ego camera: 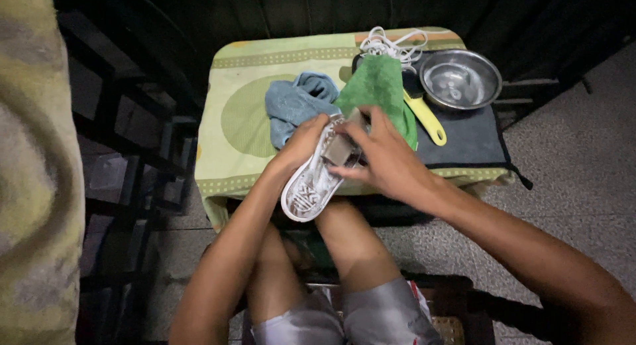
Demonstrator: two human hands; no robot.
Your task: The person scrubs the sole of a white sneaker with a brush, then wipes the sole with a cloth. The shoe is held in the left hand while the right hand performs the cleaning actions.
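My left hand (301,145) grips the side of a white shoe (310,185), held sole-up over my knees at the near edge of a small table (245,120). My right hand (384,153) presses a small grey block, perhaps a sponge or eraser (338,150), against the sole. A green cloth (381,87) lies just behind the shoe, partly under my right hand.
The table carries a light green patterned cloth, a blue towel (295,101), white shoelaces (391,46), a steel bowl (460,78) on a dark mat (470,140), and a yellow-handled brush (426,118). A patterned fabric fills the left edge. The floor is grey tile.
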